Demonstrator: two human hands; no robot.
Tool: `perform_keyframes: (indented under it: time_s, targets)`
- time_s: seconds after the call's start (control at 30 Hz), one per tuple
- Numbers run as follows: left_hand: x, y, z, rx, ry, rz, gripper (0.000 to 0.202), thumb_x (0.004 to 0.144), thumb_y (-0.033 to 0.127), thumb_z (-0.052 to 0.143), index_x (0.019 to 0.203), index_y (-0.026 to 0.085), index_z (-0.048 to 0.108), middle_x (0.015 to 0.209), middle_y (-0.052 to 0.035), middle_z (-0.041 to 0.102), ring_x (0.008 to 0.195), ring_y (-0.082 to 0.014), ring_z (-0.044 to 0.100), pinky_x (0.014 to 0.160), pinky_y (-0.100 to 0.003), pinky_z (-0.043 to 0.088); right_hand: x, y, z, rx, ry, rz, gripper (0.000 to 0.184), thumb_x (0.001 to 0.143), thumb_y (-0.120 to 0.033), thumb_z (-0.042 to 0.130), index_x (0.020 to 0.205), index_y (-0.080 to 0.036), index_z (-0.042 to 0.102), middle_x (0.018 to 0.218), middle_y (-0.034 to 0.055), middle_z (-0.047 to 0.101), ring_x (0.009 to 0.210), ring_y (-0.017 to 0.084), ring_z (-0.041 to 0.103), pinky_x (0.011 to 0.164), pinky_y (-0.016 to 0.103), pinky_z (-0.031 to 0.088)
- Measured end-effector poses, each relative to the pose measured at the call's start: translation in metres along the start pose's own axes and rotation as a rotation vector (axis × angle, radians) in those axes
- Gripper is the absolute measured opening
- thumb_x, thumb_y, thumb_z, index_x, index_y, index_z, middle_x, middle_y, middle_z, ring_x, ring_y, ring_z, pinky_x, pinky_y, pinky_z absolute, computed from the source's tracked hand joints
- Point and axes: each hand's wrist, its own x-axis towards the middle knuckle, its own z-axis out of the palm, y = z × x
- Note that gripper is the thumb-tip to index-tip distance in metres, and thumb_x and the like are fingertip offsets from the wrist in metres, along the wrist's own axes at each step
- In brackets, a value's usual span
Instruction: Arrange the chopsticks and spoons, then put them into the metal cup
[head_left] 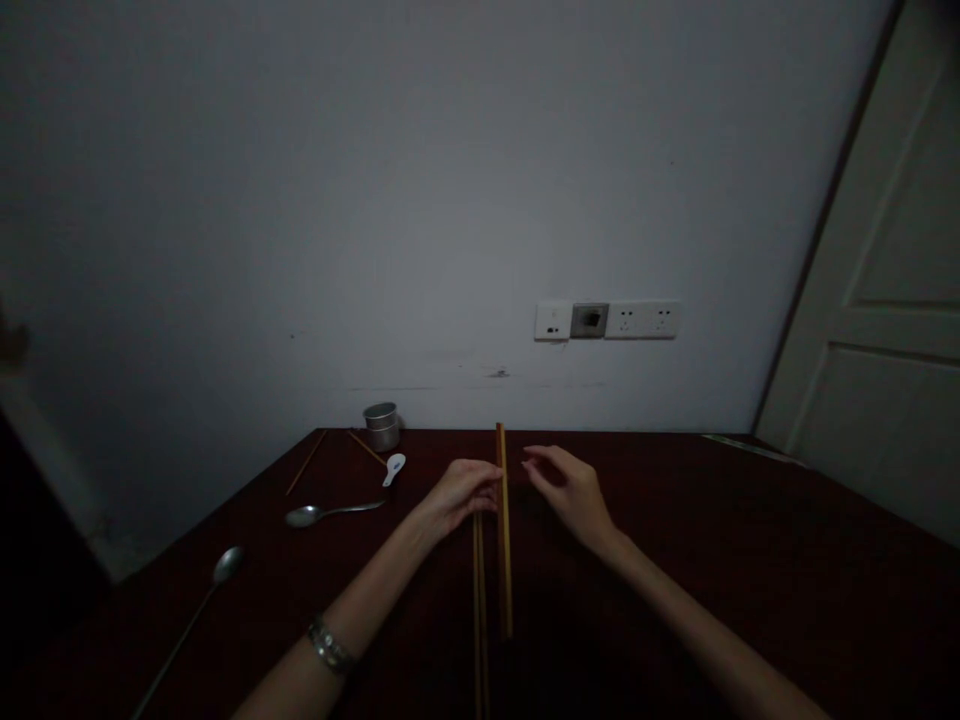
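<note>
Two long wooden chopsticks lie lengthwise on the dark red table, pointing away from me. My left hand rests at their left side with its fingertips pinching one stick near its far half. My right hand hovers just right of the sticks, fingers curled and slightly apart, holding nothing. A bracelet sits on my left wrist.
A small metal cup stands at the table's back edge by the wall. Near it lie a white ceramic spoon, two metal spoons and loose chopsticks. Wall sockets and a door are behind.
</note>
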Motion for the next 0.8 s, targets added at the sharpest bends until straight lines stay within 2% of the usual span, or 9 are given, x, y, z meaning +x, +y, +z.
perform_keyframes:
  time_s: [0.07, 0.1, 0.17, 0.3, 0.43, 0.6, 0.8]
  targets:
    - [-0.001, 0.003, -0.002, 0.052, 0.004, 0.058, 0.019, 0.065, 0.026, 0.065, 0.062, 0.009, 0.058, 0.055, -0.0021, 0.058, 0.048, -0.0082, 0.053, 0.047, -0.019, 0.044, 0.003, -0.004, 0.005, 0.266, -0.032, 0.454, 0.023, 0.075, -0.033, 0.057, 0.087, -0.013, 0.06, 0.075, 0.0082, 0.064, 0.068, 0.016, 0.062, 0.061, 0.029, 0.052]
    - [-0.001, 0.004, -0.003, 0.073, 0.014, 0.088, 0.02, 0.065, 0.027, 0.065, 0.062, 0.009, 0.058, 0.055, -0.002, 0.057, 0.048, -0.0084, 0.053, 0.047, -0.02, 0.044, 0.004, -0.006, 0.007, 0.379, -0.082, 0.627, 0.025, 0.073, -0.035, 0.059, 0.084, -0.012, 0.06, 0.073, 0.0077, 0.064, 0.064, 0.015, 0.062, 0.057, 0.027, 0.052]
    - [-0.002, 0.006, -0.005, 0.106, 0.034, 0.139, 0.021, 0.066, 0.03, 0.064, 0.063, 0.009, 0.058, 0.055, -0.0022, 0.057, 0.049, -0.0089, 0.054, 0.047, -0.02, 0.044, 0.002, -0.01, 0.01, 0.532, -0.205, 0.808, 0.029, 0.069, -0.038, 0.063, 0.081, -0.012, 0.06, 0.075, 0.0072, 0.064, 0.061, 0.012, 0.061, 0.052, 0.023, 0.05]
    - [-0.001, 0.006, -0.007, 0.148, 0.057, 0.199, 0.022, 0.066, 0.031, 0.064, 0.066, 0.009, 0.059, 0.056, -0.0025, 0.058, 0.049, -0.0097, 0.055, 0.048, -0.021, 0.044, -0.005, -0.015, 0.015, 0.577, -0.305, 0.834, 0.033, 0.063, -0.04, 0.068, 0.078, -0.012, 0.063, 0.077, 0.0068, 0.065, 0.059, 0.009, 0.06, 0.048, 0.017, 0.047]
    - [0.0, 0.005, -0.007, 0.17, 0.073, 0.201, 0.021, 0.064, 0.03, 0.065, 0.066, 0.009, 0.059, 0.055, -0.0015, 0.057, 0.048, -0.0092, 0.054, 0.047, -0.02, 0.044, -0.009, -0.02, 0.019, 0.535, -0.333, 0.835, 0.029, 0.064, -0.038, 0.067, 0.073, -0.011, 0.064, 0.065, 0.0036, 0.063, 0.052, 0.005, 0.056, 0.043, 0.012, 0.041]
    - [0.001, 0.002, -0.009, 0.198, 0.04, 0.174, 0.022, 0.063, 0.031, 0.066, 0.066, 0.01, 0.059, 0.055, -0.0012, 0.056, 0.049, -0.0096, 0.055, 0.048, -0.02, 0.045, -0.01, -0.026, 0.023, 0.458, -0.336, 0.854, 0.021, 0.065, -0.032, 0.066, 0.07, -0.012, 0.064, 0.053, -0.0003, 0.058, 0.045, 0.005, 0.051, 0.039, 0.013, 0.038]
    - [-0.002, -0.003, -0.005, 0.205, -0.001, 0.13, 0.023, 0.065, 0.033, 0.065, 0.065, 0.01, 0.058, 0.056, -0.0029, 0.058, 0.052, -0.011, 0.057, 0.048, -0.019, 0.044, -0.017, -0.027, 0.025, 0.413, -0.292, 0.836, 0.02, 0.066, -0.031, 0.064, 0.069, -0.011, 0.064, 0.049, -0.0018, 0.055, 0.041, 0.004, 0.048, 0.034, 0.012, 0.031]
